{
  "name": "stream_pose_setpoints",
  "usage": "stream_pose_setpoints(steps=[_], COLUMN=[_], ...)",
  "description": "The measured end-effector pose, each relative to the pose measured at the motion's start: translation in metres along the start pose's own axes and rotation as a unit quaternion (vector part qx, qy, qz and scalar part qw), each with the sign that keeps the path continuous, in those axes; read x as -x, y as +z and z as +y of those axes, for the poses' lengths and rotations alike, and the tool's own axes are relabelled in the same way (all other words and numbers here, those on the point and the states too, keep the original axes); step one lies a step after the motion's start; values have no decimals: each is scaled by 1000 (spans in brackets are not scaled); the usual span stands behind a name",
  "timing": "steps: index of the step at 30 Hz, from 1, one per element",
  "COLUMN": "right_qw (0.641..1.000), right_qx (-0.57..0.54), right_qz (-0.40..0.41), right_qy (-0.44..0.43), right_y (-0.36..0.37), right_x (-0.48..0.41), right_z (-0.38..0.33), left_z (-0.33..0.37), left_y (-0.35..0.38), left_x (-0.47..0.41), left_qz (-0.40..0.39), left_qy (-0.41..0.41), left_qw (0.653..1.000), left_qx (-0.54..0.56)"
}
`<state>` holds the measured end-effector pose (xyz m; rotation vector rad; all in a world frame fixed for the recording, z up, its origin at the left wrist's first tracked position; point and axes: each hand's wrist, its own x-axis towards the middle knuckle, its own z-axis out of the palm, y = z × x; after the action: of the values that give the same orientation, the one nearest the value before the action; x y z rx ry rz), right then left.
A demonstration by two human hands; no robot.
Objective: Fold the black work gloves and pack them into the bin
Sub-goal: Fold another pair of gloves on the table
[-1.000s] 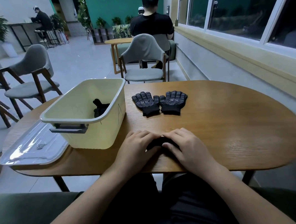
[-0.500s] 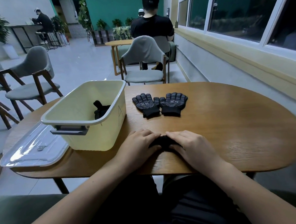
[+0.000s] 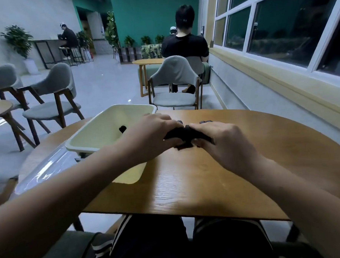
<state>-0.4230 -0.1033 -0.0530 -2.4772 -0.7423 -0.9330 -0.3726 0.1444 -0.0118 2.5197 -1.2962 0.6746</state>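
Note:
Both my hands hold a folded bundle of black gloves (image 3: 184, 135) lifted above the wooden table (image 3: 205, 176). My left hand (image 3: 155, 132) grips its left side, my right hand (image 3: 221, 140) its right side. Just left of my hands stands the cream plastic bin (image 3: 100, 135), with a black glove (image 3: 122, 128) lying inside. Behind my hands, fingertips of the pair of black gloves (image 3: 205, 121) on the table peek out; the rest of that pair is hidden.
A clear plastic lid (image 3: 43, 170) lies on the table left of the bin. A grey chair (image 3: 175, 84) stands at the table's far side, more chairs at the left. A person sits with their back to me beyond it. A windowed wall runs along the right.
My hands have lifted the folded gloves off the table's near edge and carried them forward and up, close to the bin. The camera has tilted up.

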Motion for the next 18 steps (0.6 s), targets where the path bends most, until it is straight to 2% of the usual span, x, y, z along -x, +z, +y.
stream_pose_setpoints(steps=[3,8,18], right_qw=[1000,998,992], right_qx=[-8,-15,-51], right_qz=[-17,-52,-112], right_qy=[-9,-27,-3], right_y=[2,26,82], right_x=[-34,-88,-136], right_z=[-12,-29,-45], left_z=[-22,-62,-126], left_y=[-28,-54,-57], left_x=[4,13,42], left_qz=[-26,-59,-106], left_qy=[-25,-67,-128], left_qw=[999,996,986], left_qx=[-28,0,-4])
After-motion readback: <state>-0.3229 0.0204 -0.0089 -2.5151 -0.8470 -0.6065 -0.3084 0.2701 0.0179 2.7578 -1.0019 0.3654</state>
